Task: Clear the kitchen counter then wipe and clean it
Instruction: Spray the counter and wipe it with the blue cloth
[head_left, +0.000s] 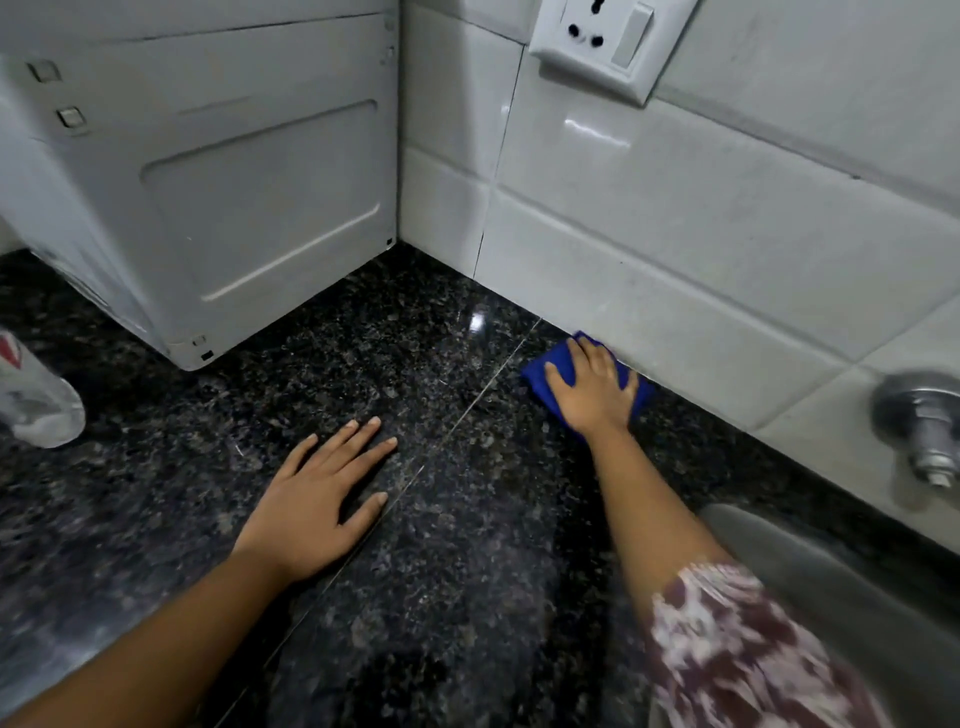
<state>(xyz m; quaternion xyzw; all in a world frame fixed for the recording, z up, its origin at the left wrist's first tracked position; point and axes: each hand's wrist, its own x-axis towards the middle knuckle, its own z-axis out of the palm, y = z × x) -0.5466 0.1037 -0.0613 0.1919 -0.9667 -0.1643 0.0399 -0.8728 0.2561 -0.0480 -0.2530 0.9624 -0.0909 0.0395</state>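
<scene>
Wiping is in hand: the right grip, fingers straight, presses the blue cloth on the tabletop right of centre, against the tiled wall. The left grip lies flat, unclenched; next, a firm sweep along that edge seems needed.

blue cloth (bunched) on dark granite counter, against tiles

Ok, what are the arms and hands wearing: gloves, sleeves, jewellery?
Both hands are bare: no gloves, rings or watch show on the left hand or right hand. The left forearm is uncovered. The right arm has a maroon sleeve with a blurred white pattern.
</scene>
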